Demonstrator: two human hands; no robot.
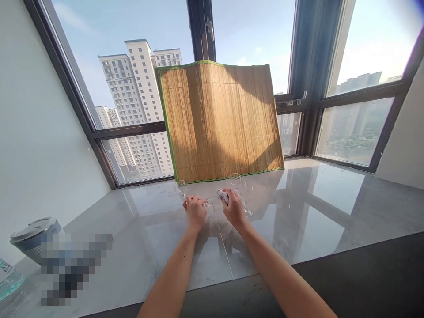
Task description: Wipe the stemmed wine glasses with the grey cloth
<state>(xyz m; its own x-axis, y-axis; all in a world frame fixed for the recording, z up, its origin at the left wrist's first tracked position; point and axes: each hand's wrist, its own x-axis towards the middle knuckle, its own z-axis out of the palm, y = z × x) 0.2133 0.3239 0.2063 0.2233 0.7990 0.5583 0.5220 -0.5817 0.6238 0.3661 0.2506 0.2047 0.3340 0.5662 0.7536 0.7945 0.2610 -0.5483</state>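
My left hand is closed, its fingers on a clear glass whose faint outline shows between my two hands. Much of that glass is hidden or too transparent to make out. In my right hand is a bunched white cloth with dark marks, held beside the glass. Just behind my left hand stands a stemmed glass. More stemmed glasses stand behind and right of my right hand, partly covered by it.
A bamboo mat with green edging leans against the window behind the glasses. The glossy grey ledge ends at a front edge near my forearms. At left are a lidded cup, a clear bottle and a blurred-out patch.
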